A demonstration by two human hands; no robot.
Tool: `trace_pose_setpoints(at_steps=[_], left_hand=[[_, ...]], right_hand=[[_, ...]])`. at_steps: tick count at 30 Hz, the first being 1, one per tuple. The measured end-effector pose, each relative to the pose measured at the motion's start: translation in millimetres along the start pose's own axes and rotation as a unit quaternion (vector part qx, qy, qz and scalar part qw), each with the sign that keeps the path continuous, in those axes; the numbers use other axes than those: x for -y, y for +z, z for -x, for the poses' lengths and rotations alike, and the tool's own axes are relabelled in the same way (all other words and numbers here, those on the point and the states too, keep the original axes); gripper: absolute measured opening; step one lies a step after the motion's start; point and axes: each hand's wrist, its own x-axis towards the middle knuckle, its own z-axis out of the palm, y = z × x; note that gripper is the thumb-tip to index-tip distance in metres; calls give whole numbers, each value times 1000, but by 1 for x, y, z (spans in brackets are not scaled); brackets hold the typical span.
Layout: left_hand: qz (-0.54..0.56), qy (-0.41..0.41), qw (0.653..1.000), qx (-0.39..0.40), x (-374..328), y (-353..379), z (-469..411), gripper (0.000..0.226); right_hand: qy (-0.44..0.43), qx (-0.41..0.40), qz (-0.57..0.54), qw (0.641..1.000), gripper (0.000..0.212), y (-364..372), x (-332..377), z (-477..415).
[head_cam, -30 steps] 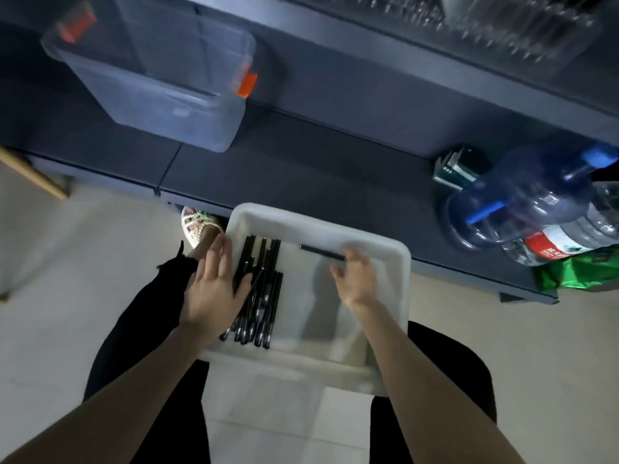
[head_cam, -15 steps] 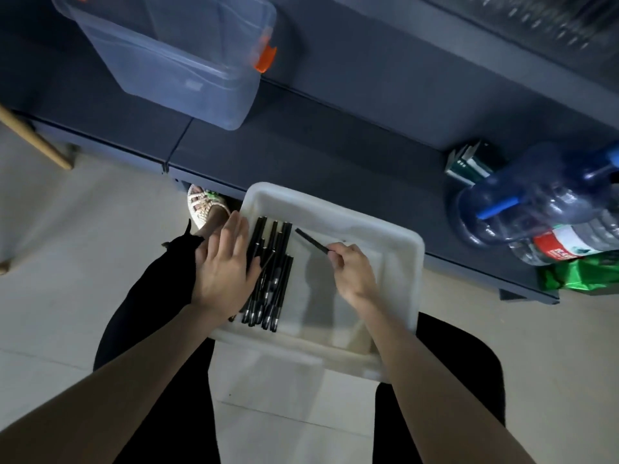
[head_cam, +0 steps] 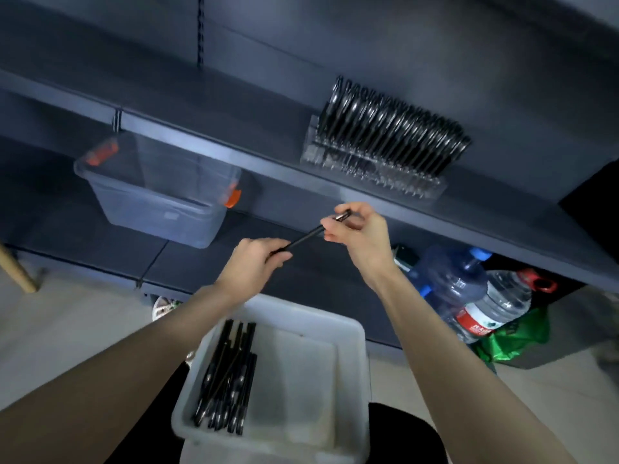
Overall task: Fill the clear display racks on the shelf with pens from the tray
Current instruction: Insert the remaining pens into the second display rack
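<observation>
A white tray (head_cam: 348, 373) rests on my lap with several black pens (head_cam: 227, 373) lying along its left side. Above it, I hold one black pen (head_cam: 305, 236) in the air with both hands. My left hand (head_cam: 256, 262) grips its lower end and my right hand (head_cam: 360, 231) pinches its upper end. On the dark shelf (head_cam: 502, 209) just beyond, a clear display rack (head_cam: 368, 169) stands packed with several upright black pens (head_cam: 395, 128).
A clear storage box (head_cam: 160, 195) with orange clips sits on the lower shelf at left. Water bottles (head_cam: 469, 296) and a green bag (head_cam: 516, 336) crowd the lower right. A wooden leg (head_cam: 16, 269) stands at far left on the pale floor.
Both hands left the tray and rose toward the shelf. The pen taken by my right hand is now held at both ends. My view tilted up, showing the rack.
</observation>
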Motion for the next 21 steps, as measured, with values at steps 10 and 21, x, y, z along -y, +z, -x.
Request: trace_pose_setpoints(at_steps=[10,21], left_hand=[[66,15,997,-38,-49,-44,-107,19],[34,-25,999,-25,-2,-33,-194,74]], right_hand=[[-149,-88,85,981,45,4,91,-75],[-309,-182,153,921,32,8,101,-146]])
